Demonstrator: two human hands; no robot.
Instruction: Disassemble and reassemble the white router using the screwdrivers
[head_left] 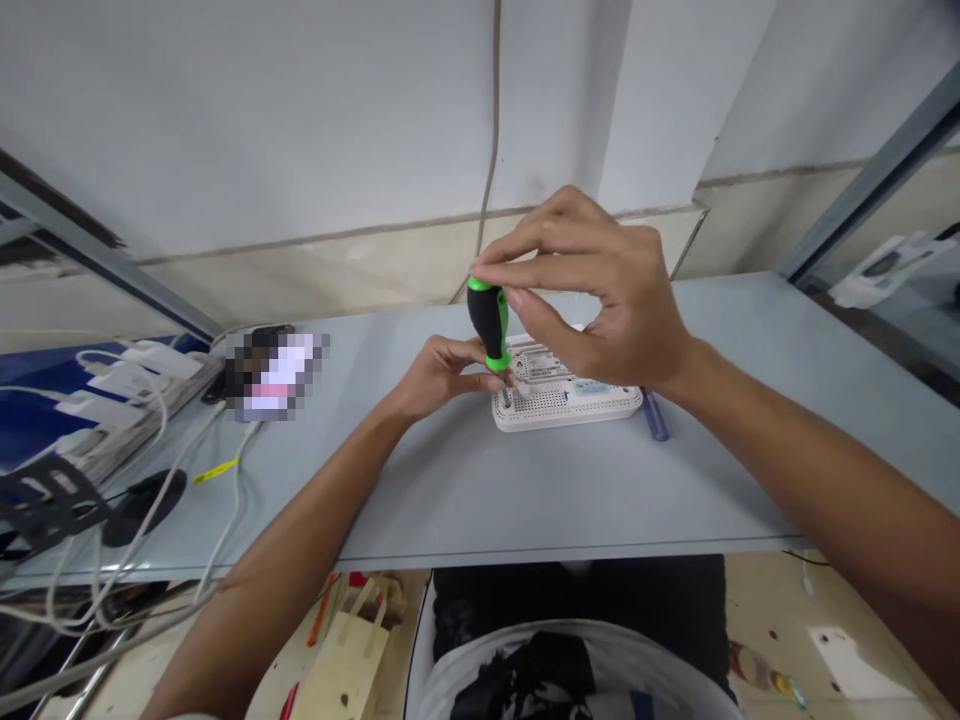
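A screwdriver (489,322) with a black and green handle stands almost upright over the left part of a white, vented plastic device (611,408). My right hand (600,285) pinches the top of its handle between thumb and fingertips. Low down, the thumb and fingers of my left hand (450,378) close in around the screwdriver's lower end, at the device's left corner. Whether they also press on the device cannot be seen. The device lies on the table with labels and rows of small holes facing up. The screwdriver's tip is hidden.
A second tool with a bluish translucent handle (655,415) lies against the device's right end. On the left are a blurred phone (279,378), a power strip with white chargers (135,375), cables and a black stand (142,507). The table's front edge (570,550) is near my body.
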